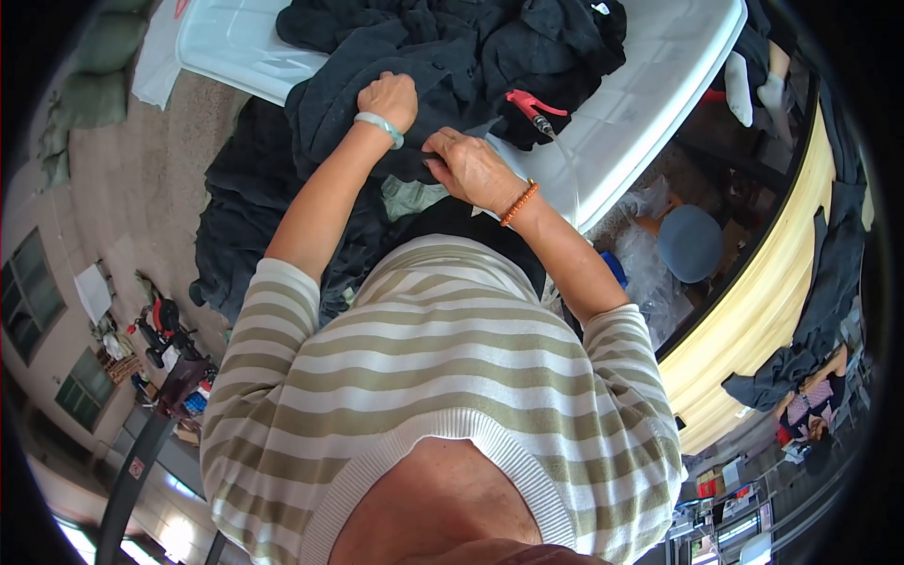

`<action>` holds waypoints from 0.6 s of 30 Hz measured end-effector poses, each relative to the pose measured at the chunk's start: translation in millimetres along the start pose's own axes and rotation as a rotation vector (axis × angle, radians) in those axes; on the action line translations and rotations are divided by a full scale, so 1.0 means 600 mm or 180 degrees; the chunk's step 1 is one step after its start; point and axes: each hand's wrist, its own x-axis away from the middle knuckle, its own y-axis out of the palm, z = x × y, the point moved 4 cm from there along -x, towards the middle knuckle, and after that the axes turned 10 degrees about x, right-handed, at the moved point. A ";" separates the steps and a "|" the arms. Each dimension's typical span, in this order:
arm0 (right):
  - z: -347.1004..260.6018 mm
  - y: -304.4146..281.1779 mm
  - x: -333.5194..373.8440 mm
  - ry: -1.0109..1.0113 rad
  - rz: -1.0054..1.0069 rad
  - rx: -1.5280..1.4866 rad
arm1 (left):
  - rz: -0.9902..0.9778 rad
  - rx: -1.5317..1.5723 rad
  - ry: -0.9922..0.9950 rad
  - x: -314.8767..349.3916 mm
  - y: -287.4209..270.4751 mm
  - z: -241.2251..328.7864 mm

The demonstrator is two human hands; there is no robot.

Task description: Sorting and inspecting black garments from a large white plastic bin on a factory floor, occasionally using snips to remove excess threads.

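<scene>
Right hand (pixel 476 173) pinching the edge of a dark garment (pixel 433 79), left hand (pixel 387 102) clenched on its cloth.
Matte, blue-black and crumpled, it drapes over the near side of a white tub (pixel 670 105), beside a red-handled nozzle (pixel 535 104).

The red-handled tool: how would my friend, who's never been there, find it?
Find the big white tub at the top, heaped with dark clothes. Just above and right of the person's right hand is the red-handled tool, with a thin pale hose. Its bright red stands out from the dark clothes and white tub.
</scene>
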 end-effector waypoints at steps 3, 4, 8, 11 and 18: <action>0.004 0.001 -0.003 0.0031 0.0130 -0.0117 | -0.0185 0.0014 -0.0064 -0.027 0.010 -0.004; 0.006 0.002 -0.004 0.0060 0.0147 -0.0127 | -0.0196 0.0002 -0.0045 -0.029 0.009 -0.003; 0.019 0.012 -0.013 0.0165 0.0309 -0.0127 | -0.0361 0.0002 0.0482 -0.021 0.009 -0.001; 0.026 0.020 -0.021 0.0229 0.0428 -0.0154 | -0.0439 -0.0069 0.0585 0.001 0.004 -0.011; -0.027 0.011 -0.036 -0.0221 0.0576 -0.0422 | -0.1022 0.3399 0.0179 0.126 -0.056 -0.083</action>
